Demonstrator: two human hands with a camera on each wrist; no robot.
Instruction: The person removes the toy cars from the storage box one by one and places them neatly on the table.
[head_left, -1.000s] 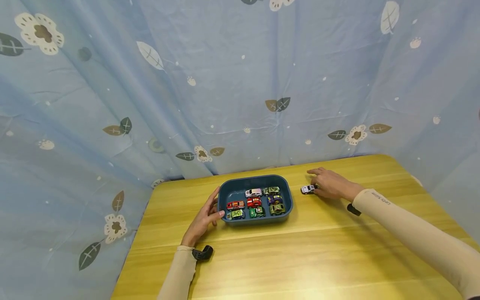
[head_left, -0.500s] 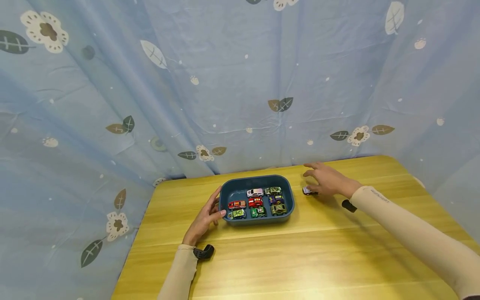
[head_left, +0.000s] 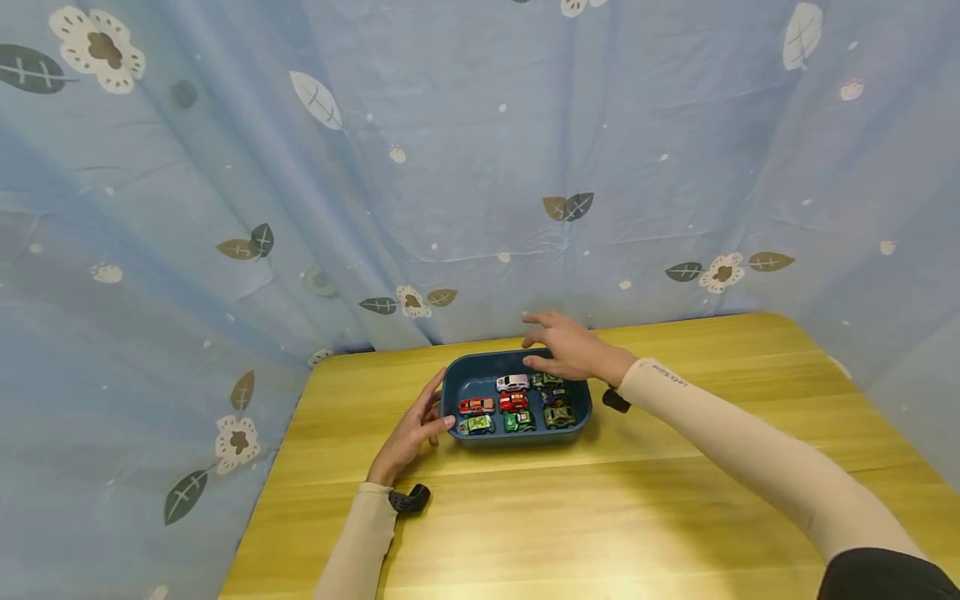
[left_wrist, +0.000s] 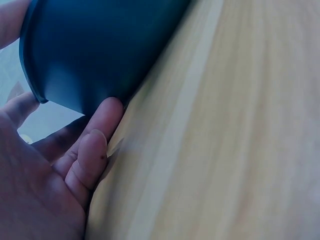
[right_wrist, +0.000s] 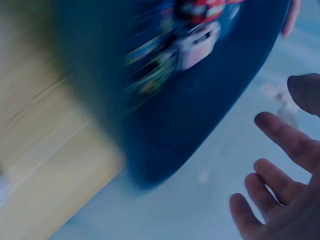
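The left end of the box (head_left: 517, 439) is gripped by the left hand (head_left: 408, 437): the thumb is set on the rim at the near corner, and the fingers are placed along the outer wall. In the left wrist view, the outer wall is touched by the fingertips. The right hand (head_left: 573, 348) is held above the far right part of the box with fingers spread; nothing is held in it, and in the right wrist view its fingers are seen apart from the rim.

To the right of the left grip, eight cars are contained in the box. The orange car (head_left: 476, 406) and the lime car (head_left: 476, 425) are located nearest the left thumb. The white car (head_left: 513, 382), red car (head_left: 513, 402) and green car (head_left: 519, 421) are lined up beyond them. A third column, partly below the right hand, is formed by three more.

Compared with half a second earlier, the right hand is shifted leftward, from the silver car on the table (head_left: 510, 517) to above the box. The silver car's former spot is now covered by the right wrist. The left grip and the contained cars are unchanged.
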